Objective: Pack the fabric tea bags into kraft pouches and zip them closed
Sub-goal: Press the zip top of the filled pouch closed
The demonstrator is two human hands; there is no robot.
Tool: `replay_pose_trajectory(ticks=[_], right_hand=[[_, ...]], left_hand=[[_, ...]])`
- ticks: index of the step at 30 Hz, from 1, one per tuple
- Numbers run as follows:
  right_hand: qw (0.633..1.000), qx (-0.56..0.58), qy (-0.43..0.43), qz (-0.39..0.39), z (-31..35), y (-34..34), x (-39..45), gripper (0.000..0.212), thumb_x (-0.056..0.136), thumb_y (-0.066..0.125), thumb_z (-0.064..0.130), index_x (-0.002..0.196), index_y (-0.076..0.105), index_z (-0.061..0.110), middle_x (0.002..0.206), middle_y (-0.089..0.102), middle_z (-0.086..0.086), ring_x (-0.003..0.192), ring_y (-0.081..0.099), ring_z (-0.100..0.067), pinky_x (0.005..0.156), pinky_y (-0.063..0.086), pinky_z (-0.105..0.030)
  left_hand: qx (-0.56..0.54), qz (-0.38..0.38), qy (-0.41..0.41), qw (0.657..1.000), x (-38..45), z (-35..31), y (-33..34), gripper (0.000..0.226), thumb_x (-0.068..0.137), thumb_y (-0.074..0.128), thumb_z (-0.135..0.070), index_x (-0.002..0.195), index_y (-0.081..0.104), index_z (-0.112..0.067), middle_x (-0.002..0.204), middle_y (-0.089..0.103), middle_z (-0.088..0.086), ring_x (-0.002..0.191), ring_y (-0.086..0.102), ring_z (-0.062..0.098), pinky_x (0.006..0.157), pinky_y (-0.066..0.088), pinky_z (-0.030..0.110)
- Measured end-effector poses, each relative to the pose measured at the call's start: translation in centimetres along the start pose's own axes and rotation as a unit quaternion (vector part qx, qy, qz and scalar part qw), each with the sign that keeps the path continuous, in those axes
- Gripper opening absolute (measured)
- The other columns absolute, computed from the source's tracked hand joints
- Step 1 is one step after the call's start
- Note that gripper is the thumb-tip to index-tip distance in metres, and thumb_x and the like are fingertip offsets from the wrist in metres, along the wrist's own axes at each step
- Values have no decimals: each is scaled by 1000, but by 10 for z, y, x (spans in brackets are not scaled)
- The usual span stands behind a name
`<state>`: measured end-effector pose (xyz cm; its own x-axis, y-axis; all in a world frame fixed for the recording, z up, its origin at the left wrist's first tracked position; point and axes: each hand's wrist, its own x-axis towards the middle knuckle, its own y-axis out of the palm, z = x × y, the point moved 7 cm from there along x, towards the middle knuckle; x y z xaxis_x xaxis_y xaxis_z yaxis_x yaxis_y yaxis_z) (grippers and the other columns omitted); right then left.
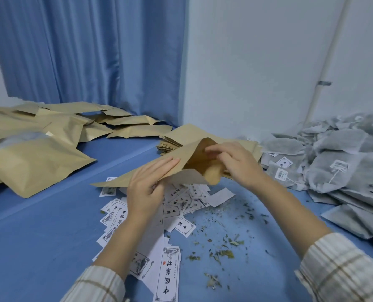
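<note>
holding a kraft pouch (159, 171) above the tabletop (50, 225), the left hand (146, 188) grips its body while the right hand (235, 164) pinches the mouth apart, apparently readying it for fabric tea bags (333, 162) heaped near right.

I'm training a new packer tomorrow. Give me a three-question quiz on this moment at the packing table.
1. True or false: the kraft pouch in the hands is already zipped closed.
2. The pile of tea bags lies on which side of the person? A) left B) right C) behind the curtain
3. What are the right hand's fingers doing?

Key
1. False: its mouth is spread open.
2. B; the filled pouches lie to the left.
3. They reach into the pouch mouth and pull one wall outward, while the left hand grips the other wall. No tea bag is visibly in either hand.
</note>
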<state>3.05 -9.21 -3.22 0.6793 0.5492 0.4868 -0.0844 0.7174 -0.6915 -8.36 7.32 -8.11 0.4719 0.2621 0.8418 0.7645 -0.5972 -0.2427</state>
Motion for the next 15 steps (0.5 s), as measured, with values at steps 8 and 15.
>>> replay_pose_trajectory(ticks=[8,15], right_hand=[[950,-235,-135,-153,46,-76,-13,19,70,76,21,87,70,26,123,47,-1,114,40,-20,77,48,-38],[990,34,-74,-111,71,-132,4,21,70,72,42,88,63,36,99,60,17,96,57,-5,80,52,-21]], left_hand=[[-164,-100,-142,971,51,-34,-37,31,85,67,-25,76,67,-55,69,64,-23,70,52,-7,69,40,11],[-267,-81,-144,949,103,-75,-49,14,88,64,-20,83,69,-32,75,69,-25,71,60,-12,64,43,4]])
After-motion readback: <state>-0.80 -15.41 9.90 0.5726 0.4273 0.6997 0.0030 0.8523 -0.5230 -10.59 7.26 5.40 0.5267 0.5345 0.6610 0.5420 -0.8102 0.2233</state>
